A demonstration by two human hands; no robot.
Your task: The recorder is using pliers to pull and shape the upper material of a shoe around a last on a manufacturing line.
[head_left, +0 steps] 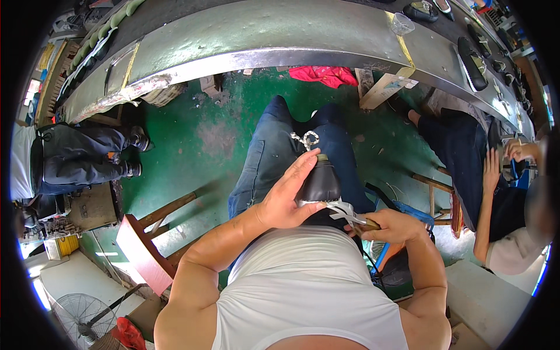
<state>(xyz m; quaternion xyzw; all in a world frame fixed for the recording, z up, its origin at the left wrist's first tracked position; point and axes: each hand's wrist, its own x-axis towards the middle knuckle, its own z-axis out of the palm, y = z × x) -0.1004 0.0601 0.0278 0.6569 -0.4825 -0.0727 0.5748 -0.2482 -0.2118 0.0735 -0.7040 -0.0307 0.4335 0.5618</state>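
Over my lap, my left hand is closed round the side of a black shoe upper, fingers along it and thumb near its lower edge. An olive-coloured piece, perhaps part of a shoe last, shows at its far end. My right hand grips the handles of metal pliers. Their head reaches the shoe's near edge by my left thumb; whether the jaws bite the material is hard to make out. A black-and-white patterned cord lies just past my left fingertips.
A long metal-topped workbench curves across the far side, with black shoes and a clear cup at its right. People sit at left and right. A wooden stool stands at my left, a fan behind it. Red cloth lies under the bench.
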